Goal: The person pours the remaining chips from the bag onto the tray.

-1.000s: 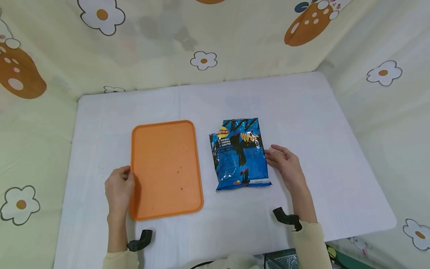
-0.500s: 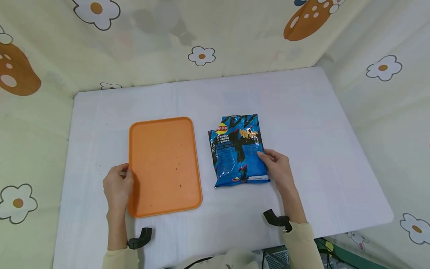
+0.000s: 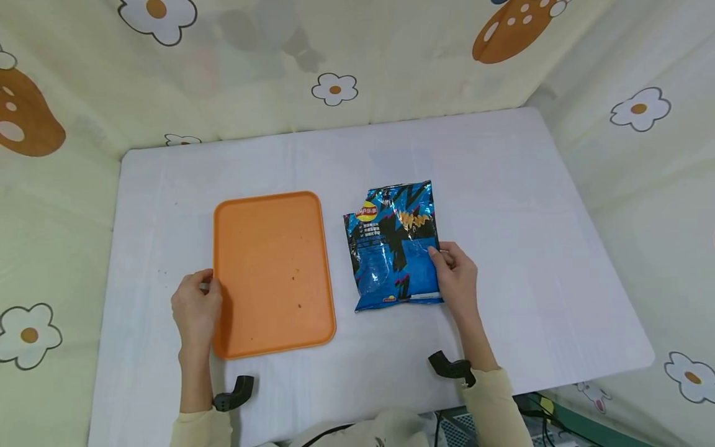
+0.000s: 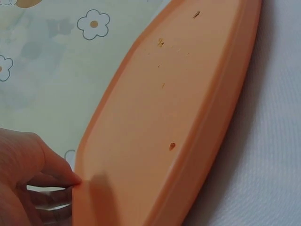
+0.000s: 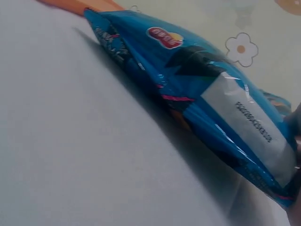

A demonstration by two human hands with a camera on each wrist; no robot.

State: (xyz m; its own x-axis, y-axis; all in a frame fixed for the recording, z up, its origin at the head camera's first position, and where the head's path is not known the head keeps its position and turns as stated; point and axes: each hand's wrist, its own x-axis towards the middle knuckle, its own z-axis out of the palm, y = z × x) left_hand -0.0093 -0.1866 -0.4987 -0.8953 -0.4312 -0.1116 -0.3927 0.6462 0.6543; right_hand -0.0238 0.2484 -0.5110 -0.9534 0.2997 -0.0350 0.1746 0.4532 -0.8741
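An orange tray with dark and yellowish crumbs on it lies on the left part of the white table. My left hand is at the tray's left edge; in the left wrist view its thumb and fingers pinch the rim. To the right of the tray is a shiny blue and black chip bag, its top left corner torn away. My right hand grips the bag's right edge, thumb on top. In the right wrist view the bag slants up toward the hand, with a shadow under its lower edge.
The white table stretches away to the right and behind. A patterned curtain hangs along the back and both sides. Dark wrist mounts are strapped at both wrists. A few tiny specks dot the table left of the tray.
My right hand has moved left from beside the chip bag and taken hold of its right edge. The bag's right side now tilts up slightly. The left hand stays at the tray.
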